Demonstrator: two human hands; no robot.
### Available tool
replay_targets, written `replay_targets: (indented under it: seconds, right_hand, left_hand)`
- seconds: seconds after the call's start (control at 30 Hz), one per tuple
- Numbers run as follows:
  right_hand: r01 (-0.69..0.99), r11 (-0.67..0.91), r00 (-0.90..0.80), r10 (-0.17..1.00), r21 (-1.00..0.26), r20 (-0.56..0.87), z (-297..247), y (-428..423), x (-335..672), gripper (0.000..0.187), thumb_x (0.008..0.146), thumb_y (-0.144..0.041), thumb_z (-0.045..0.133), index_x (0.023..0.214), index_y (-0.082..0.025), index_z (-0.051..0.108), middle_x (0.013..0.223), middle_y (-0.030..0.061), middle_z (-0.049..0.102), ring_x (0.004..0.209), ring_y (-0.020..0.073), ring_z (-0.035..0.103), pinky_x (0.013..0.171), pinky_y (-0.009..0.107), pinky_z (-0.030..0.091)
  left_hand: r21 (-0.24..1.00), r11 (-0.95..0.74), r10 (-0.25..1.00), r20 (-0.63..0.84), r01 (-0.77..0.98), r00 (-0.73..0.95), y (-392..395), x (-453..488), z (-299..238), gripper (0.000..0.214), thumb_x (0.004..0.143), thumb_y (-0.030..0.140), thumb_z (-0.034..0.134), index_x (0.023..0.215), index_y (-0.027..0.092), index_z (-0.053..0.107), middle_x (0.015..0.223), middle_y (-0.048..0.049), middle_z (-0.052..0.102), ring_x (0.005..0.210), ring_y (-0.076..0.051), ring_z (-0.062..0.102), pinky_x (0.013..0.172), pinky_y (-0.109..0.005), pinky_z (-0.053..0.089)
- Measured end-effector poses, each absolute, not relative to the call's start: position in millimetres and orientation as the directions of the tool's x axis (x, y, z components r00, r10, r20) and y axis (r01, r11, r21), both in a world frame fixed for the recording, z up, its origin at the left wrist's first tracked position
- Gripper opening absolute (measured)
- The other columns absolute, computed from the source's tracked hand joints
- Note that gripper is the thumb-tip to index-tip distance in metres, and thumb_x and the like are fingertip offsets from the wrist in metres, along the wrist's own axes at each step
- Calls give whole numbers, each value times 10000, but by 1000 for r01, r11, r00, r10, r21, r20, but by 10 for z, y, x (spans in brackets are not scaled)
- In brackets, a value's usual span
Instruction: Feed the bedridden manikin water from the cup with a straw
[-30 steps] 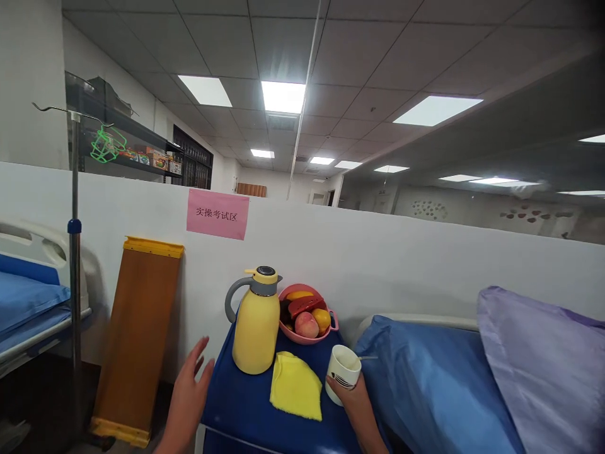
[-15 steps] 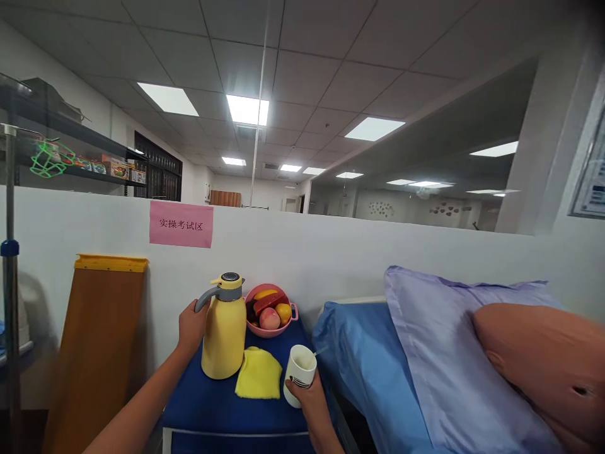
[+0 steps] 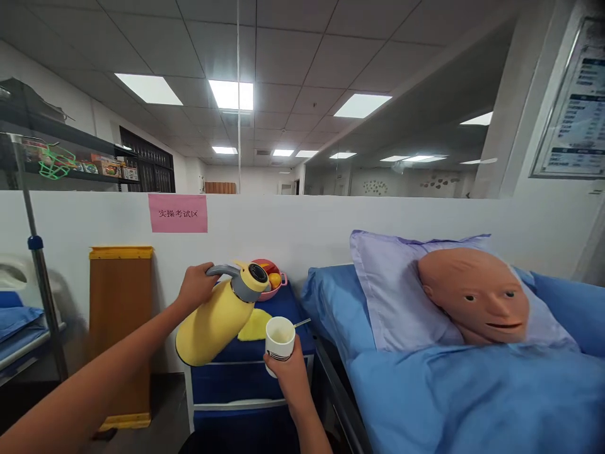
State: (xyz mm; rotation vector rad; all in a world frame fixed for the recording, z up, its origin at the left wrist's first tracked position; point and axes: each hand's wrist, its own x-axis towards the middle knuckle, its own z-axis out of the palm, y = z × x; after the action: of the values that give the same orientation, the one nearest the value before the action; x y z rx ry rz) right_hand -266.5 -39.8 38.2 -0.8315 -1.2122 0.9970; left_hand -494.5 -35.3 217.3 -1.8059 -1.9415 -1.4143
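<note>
My left hand (image 3: 196, 287) grips the grey handle of a yellow thermos jug (image 3: 215, 318), lifted and tilted with its spout toward a white cup (image 3: 280, 337). My right hand (image 3: 289, 372) holds that cup from below, in front of the blue bedside cabinet (image 3: 288, 302). A thin spoon or straw sticks out of the cup to the right. On the cabinet top lie a yellow cloth (image 3: 255, 325) and a pink fruit bowl (image 3: 271, 277), partly hidden by the jug.
A training manikin (image 3: 475, 296) lies in the blue bed (image 3: 472, 391) on a lilac pillow (image 3: 392, 284) at the right. A white partition with a pink sign (image 3: 178, 213) runs behind. A wooden board (image 3: 120, 328) leans at the left, beside an IV pole (image 3: 40, 271).
My left hand reached the jug handle, then lifted the jug off the cabinet and tipped it toward the cup. My view swung right, bringing the manikin into sight.
</note>
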Motion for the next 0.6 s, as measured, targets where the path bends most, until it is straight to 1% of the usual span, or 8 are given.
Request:
replay_targets:
  seconds: [0.1, 0.17, 0.23, 0.37, 0.47, 0.6]
  right_hand:
    - [-161, 360, 30, 932, -919, 360, 432, -702, -2625, 551, 576, -210, 694, 1089, -198, 494, 889, -10, 669, 793, 178, 625, 763, 299, 497]
    - [-154, 379, 24, 925, -912, 380, 461, -888, -2570, 529, 588, -203, 683, 1081, -204, 493, 886, -16, 663, 793, 171, 617, 759, 289, 490]
    - [-129, 395, 34, 918, -910, 394, 485, -1043, -2498, 493, 592, -197, 680, 1051, -203, 500, 867, -19, 659, 783, 169, 611, 756, 289, 485]
    - [-101, 395, 83, 918, -913, 388, 526, -1252, -2364, 478, 582, -203, 688, 1026, -184, 513, 886, 4, 655, 816, 188, 614, 790, 319, 476]
    - [-138, 410, 90, 912, -902, 401, 566, -1352, -2309, 520, 572, -198, 686, 1061, -178, 508, 938, 24, 662, 848, 198, 618, 810, 326, 476]
    - [-161, 445, 81, 895, -881, 438, 626, -1450, -2277, 560, 560, -178, 679, 1096, -185, 517, 918, 14, 670, 819, 193, 619, 789, 317, 481]
  left_hand:
    - [345, -238, 725, 685, 908, -70, -633, -4737, 2377, 424, 799, 481, 499, 504, 181, 453, 464, 60, 379, 545, -91, 222, 539, -249, 227]
    - [250, -271, 732, 681, 930, 30, -791, -4604, 2473, 453, 813, 507, 487, 496, 185, 450, 461, 59, 372, 523, -85, 209, 530, -248, 221]
    - [160, -281, 745, 658, 946, 109, -921, -4484, 2545, 450, 814, 507, 494, 495, 191, 463, 455, 54, 369, 494, -79, 234, 525, -249, 216]
    - [-32, -288, 759, 601, 957, 249, -1112, -4280, 2666, 394, 820, 457, 503, 532, 190, 535, 471, 21, 437, 489, -93, 371, 549, -257, 235]
    - [-120, -276, 760, 580, 954, 293, -1218, -4141, 2762, 381, 837, 437, 485, 570, 180, 575, 506, -7, 496, 516, -113, 439, 570, -263, 245]
    - [-186, -283, 751, 567, 941, 338, -1320, -3964, 2892, 393, 853, 448, 464, 600, 176, 592, 525, -20, 529, 506, -115, 444, 547, -260, 224]
